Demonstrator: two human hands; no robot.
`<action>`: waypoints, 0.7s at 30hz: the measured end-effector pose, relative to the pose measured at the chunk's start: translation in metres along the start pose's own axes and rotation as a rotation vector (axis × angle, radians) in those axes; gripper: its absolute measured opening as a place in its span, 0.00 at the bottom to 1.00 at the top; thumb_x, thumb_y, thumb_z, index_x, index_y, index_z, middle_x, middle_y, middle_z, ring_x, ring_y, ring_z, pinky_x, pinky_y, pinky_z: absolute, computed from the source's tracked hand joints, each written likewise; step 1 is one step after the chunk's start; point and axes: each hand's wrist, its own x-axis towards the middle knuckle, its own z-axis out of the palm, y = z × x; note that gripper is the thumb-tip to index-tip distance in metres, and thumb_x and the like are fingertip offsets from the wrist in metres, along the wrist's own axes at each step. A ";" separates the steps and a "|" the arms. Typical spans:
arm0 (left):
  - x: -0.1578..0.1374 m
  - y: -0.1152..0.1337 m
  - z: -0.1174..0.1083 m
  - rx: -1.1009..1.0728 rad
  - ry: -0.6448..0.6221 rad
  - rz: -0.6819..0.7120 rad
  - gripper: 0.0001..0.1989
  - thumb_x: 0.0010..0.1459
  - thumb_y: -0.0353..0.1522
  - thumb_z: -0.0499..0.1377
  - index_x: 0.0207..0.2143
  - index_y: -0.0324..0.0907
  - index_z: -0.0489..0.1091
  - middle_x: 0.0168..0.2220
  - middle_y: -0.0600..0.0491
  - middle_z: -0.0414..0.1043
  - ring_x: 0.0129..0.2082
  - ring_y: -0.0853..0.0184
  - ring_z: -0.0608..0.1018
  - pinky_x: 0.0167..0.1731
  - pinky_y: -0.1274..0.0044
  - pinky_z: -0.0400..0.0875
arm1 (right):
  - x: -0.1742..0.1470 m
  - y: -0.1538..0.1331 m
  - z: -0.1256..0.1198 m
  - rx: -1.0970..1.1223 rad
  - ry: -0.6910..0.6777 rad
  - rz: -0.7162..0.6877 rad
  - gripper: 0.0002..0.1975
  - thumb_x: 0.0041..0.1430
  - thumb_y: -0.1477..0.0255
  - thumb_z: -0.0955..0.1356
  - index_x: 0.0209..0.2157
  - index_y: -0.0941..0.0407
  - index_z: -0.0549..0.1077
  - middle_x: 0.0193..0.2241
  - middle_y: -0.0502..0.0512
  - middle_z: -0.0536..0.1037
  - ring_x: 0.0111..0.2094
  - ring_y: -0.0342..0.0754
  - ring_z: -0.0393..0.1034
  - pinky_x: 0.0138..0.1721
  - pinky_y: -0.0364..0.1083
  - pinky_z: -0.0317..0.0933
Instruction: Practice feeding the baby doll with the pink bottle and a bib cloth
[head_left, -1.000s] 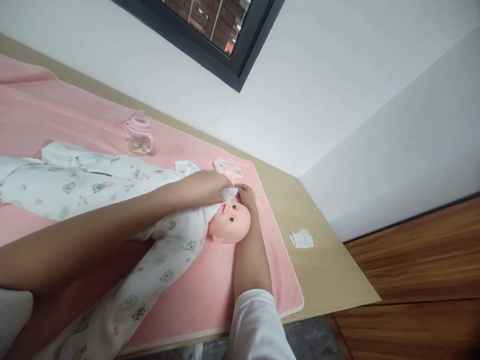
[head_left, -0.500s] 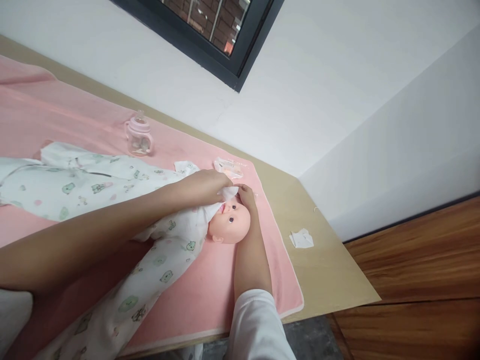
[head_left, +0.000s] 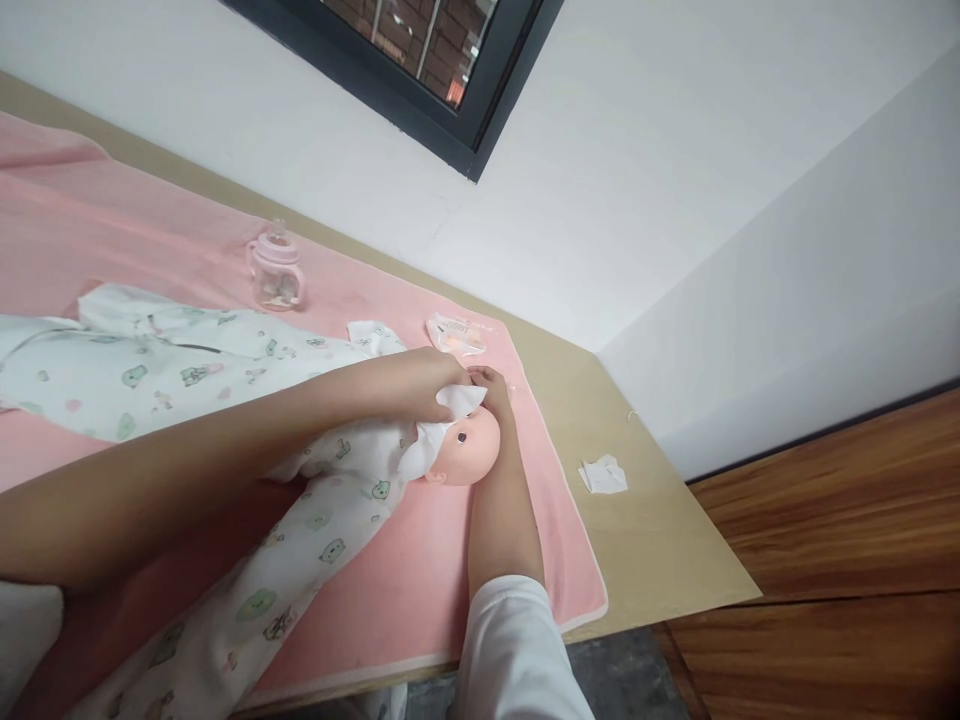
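A baby doll (head_left: 474, 447) in white pyjamas with animal prints (head_left: 259, 605) lies on its back, its bald head to the right. My left hand (head_left: 429, 383) is closed on a white tissue (head_left: 461, 402), which covers the lower part of the doll's face; one eye shows below it. Around the far side of the head curls my right hand (head_left: 492, 390), its forearm resting along the crown. Its fingers are bent near the tissue and partly hidden. The doll's mouth and nose are out of sight under the tissue and my left hand.
Beneath the doll is a pink blanket (head_left: 442, 590) on a wooden table (head_left: 667, 555). A pink-lidded baby bottle (head_left: 276, 272) stands behind the doll. A clear packet (head_left: 456, 335) lies past my hands, and a crumpled tissue (head_left: 603, 475) sits at the right. A wall (head_left: 637, 180) borders the far side.
My left hand has shifted slightly with the tissue, which now spreads over the doll's mouth and nose and reaches the farther eye. My right hand stays at the head.
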 end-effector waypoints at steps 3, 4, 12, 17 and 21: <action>0.000 0.004 0.000 0.029 -0.030 -0.038 0.06 0.51 0.29 0.56 0.25 0.41 0.60 0.27 0.51 0.68 0.26 0.64 0.70 0.25 0.75 0.54 | -0.002 0.001 -0.001 -0.008 0.004 -0.006 0.20 0.65 0.62 0.67 0.54 0.59 0.70 0.52 0.58 0.73 0.50 0.52 0.71 0.50 0.55 0.70; 0.000 0.004 -0.001 0.036 -0.034 -0.046 0.06 0.51 0.29 0.56 0.25 0.41 0.59 0.27 0.51 0.68 0.27 0.64 0.70 0.26 0.75 0.54 | -0.002 0.001 -0.001 -0.011 0.004 -0.006 0.20 0.65 0.62 0.67 0.54 0.59 0.70 0.52 0.58 0.73 0.50 0.52 0.71 0.50 0.55 0.70; 0.002 -0.002 0.001 0.034 0.003 -0.022 0.04 0.53 0.30 0.54 0.26 0.41 0.60 0.28 0.51 0.68 0.27 0.65 0.70 0.25 0.75 0.53 | 0.006 0.005 0.009 -0.038 0.011 0.025 0.18 0.66 0.62 0.67 0.53 0.58 0.71 0.52 0.58 0.73 0.50 0.51 0.71 0.51 0.54 0.69; 0.003 -0.003 0.002 0.023 0.020 -0.005 0.06 0.54 0.31 0.54 0.25 0.41 0.59 0.27 0.50 0.68 0.26 0.65 0.69 0.25 0.75 0.53 | 0.007 0.004 0.011 -0.040 0.024 0.042 0.16 0.66 0.63 0.66 0.51 0.56 0.72 0.53 0.58 0.73 0.50 0.50 0.70 0.52 0.53 0.68; 0.004 -0.005 0.003 0.001 0.051 0.001 0.06 0.53 0.31 0.54 0.25 0.41 0.58 0.26 0.51 0.66 0.24 0.66 0.68 0.24 0.74 0.53 | 0.005 0.002 0.003 -0.024 0.013 0.031 0.20 0.65 0.62 0.67 0.53 0.58 0.70 0.52 0.57 0.73 0.50 0.52 0.71 0.51 0.55 0.70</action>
